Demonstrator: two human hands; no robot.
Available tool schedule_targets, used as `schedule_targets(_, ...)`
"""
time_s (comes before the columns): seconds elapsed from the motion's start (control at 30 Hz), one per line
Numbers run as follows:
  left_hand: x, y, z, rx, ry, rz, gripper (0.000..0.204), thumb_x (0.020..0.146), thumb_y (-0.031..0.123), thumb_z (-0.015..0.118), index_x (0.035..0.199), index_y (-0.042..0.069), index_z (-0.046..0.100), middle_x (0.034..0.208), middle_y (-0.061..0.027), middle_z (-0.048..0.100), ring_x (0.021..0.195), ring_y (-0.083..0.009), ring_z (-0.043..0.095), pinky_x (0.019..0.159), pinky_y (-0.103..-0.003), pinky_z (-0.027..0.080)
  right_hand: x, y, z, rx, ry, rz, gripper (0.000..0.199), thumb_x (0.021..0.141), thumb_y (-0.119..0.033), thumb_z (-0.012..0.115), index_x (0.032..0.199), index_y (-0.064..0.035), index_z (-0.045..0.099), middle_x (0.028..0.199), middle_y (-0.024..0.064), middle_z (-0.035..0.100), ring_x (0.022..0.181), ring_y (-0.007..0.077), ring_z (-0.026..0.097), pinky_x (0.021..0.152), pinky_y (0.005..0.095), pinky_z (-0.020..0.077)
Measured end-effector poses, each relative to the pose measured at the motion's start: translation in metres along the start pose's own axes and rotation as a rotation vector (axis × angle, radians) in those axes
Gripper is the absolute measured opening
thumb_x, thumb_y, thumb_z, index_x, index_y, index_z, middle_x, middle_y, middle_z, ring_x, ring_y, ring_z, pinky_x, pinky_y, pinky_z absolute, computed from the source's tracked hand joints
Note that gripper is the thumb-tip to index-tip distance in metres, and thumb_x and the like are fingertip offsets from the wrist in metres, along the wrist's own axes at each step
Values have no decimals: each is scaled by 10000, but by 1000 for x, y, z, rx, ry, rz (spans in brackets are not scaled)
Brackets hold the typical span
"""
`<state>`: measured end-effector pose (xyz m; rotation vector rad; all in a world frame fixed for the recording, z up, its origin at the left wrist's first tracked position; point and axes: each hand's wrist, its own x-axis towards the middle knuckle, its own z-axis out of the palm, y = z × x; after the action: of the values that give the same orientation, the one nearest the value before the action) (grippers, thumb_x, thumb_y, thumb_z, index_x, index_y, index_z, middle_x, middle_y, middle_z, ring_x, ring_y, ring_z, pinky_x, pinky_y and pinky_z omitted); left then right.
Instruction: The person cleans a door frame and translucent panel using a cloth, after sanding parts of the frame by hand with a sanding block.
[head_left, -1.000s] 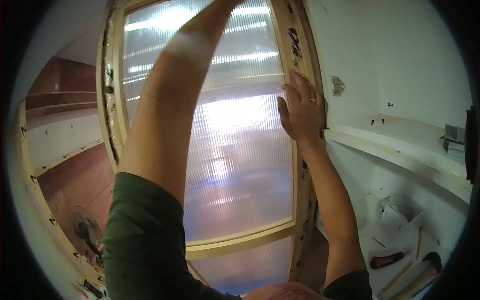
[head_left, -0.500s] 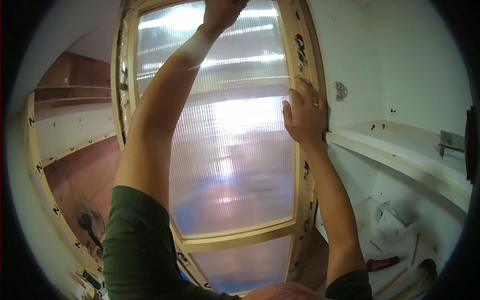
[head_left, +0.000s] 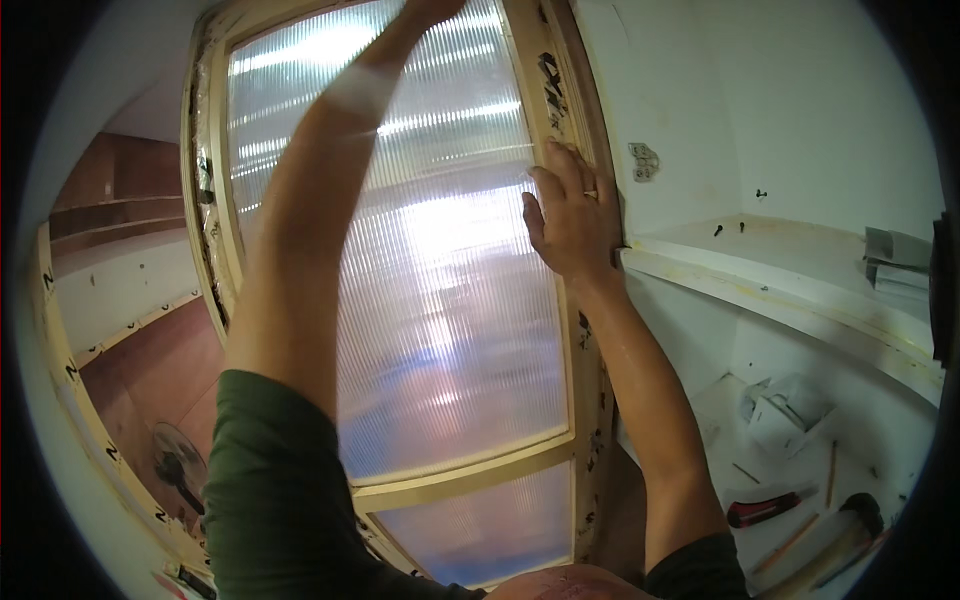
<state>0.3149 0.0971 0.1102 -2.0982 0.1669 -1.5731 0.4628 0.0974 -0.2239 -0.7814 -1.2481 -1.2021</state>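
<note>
A tall door with a pale wooden frame (head_left: 465,474) and ribbed translucent panels (head_left: 455,340) stands upright before me. My right hand (head_left: 575,220) lies on the frame's right-hand edge, its fingers stretched upward and apart, the thumb out toward the panel. Only part of my left hand (head_left: 436,10) shows, high up in front of the upper panel; the picture's upper edge cuts off its fingers. What it touches up there is hidden. Dark marks run down the right side of the frame.
On the right, a metal hinge (head_left: 643,162) sits on the white cabinet wall above a shelf (head_left: 770,282). Lower down lie a red and black utility knife (head_left: 765,509), a hammer (head_left: 850,530) and thin sticks. A fan (head_left: 178,463) stands at the left, behind the marked wooden edging.
The view has shifted, so the door appears farther left and more tilted. My left hand has slipped farther out past the upper edge. My right hand stays against the frame.
</note>
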Motion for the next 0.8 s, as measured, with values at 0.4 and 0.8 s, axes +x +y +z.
schedule_targets(0.4,18,-11,-90,908,-315,282,362,971,250,724,1220,-8,675,1199,-250,625,1168,-346,584,982,-454,520,0,-6,3,32,33,5,275,908,-256,645,1128,-99,694,1477,144,551,1382,329,503,1146,462,331)
schedule_targets(0.8,23,5,-75,747,-373,142,400,951,201,744,1289,7,653,1244,-177,711,1146,-343,680,991,-485,564,0,-13,4,68,9,13,302,943,-246,622,1183,-76,689,1522,147,506,1418,314,461,1153,456,318)
